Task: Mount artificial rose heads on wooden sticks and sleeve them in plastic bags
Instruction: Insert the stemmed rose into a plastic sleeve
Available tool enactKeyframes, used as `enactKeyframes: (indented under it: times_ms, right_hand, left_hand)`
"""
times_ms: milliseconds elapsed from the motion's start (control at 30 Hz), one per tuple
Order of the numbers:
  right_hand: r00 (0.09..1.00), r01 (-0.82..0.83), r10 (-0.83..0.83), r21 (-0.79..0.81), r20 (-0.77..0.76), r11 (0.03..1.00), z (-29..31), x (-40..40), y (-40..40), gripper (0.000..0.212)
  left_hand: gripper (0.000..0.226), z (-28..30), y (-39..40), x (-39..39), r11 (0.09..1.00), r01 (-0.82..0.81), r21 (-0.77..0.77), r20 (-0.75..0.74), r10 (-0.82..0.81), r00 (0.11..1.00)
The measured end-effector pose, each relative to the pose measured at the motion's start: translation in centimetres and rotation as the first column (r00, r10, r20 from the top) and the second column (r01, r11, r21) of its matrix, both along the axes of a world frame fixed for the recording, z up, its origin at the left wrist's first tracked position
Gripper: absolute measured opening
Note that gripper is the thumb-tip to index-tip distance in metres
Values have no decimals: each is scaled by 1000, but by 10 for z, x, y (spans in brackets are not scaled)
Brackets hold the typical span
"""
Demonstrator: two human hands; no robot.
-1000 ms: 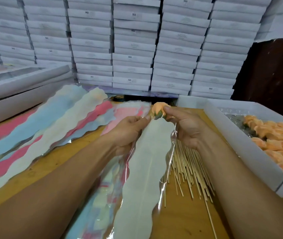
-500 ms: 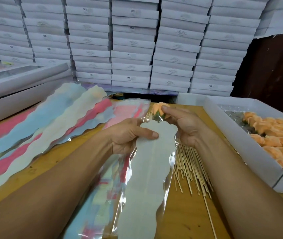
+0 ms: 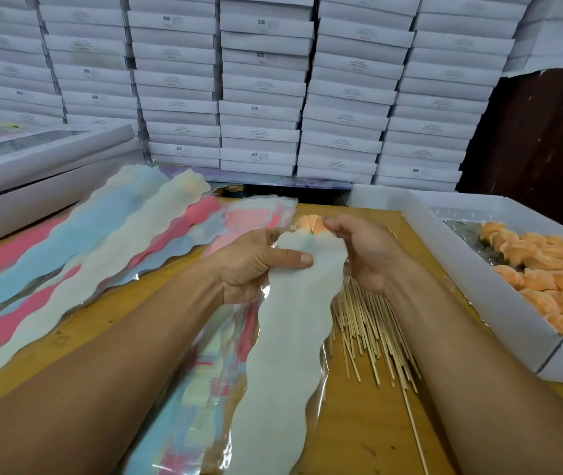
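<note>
While sliding down over the flower, sleeve: pale green scalloped plastic bag (image 3: 294, 323), mouth now drawn lower than a second ago, partly over the base of the bloom.
Rose: orange rose head (image 3: 311, 223) just past the bag's top edge, between both hands above the table; more of it covered than half a second ago.
Left hand: left hand (image 3: 256, 262) clenched on the bag's upper edge, thumb pressed flat across the front of the sleeve.
Right hand: right hand (image 3: 365, 252) curled round the rose head from behind, fingertips on the petals; stick hidden inside the bag.
Meaning for the task: judged as mid-sleeving, stem already inside, bloom yet to be seated fully.
Surface: wooden table (image 3: 369, 423), bearing a loose pile of wooden sticks (image 3: 369, 320) under the right wrist, fanned coloured sleeves (image 3: 85, 255) at left.
Supply: white tray (image 3: 472, 286) at right, holding more orange rose heads (image 3: 547, 279).
Room: wall of stacked white boxes (image 3: 259, 80) behind; larger flat box (image 3: 33, 186) at far left.
</note>
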State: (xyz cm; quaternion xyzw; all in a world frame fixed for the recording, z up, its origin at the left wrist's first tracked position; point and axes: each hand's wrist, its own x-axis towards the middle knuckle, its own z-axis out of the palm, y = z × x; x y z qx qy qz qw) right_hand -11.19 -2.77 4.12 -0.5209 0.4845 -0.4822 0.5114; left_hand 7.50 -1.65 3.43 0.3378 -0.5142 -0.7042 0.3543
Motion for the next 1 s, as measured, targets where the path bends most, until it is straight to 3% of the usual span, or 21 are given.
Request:
enactKeyframes:
  times_ms: [67,200,367,533,700,1000]
  right_hand:
    - [1000,1,-1,2,21,1000,-1,1,-1,20]
    - [998,-5,3,25,71,1000,-1,2,-3,54]
    - [999,38,-38,6,-19,999,-4,-2,-4,69]
    - [997,60,-61,-18,-49,998,-7,0,-5,71]
    - [999,50,-50,21,-8,999,-9,3,-5,71]
    - [998,53,-51,46,-47,998,-8,6,-1,68]
  left_hand:
    - [66,1,0,0,1000,6,12,-23,-6,1000]
    - [64,1,1,0,999,-2,47,-77,5,997]
    - [58,1,0,0,999,0,38,-95,4,995]
    - [46,0,-1,2,997,24,70,-144,-14,990]
    - [50,-1,-3,0,995,-37,88,-165,52,985]
    - [28,-3,-5,2,995,-32,97,-112,43,993]
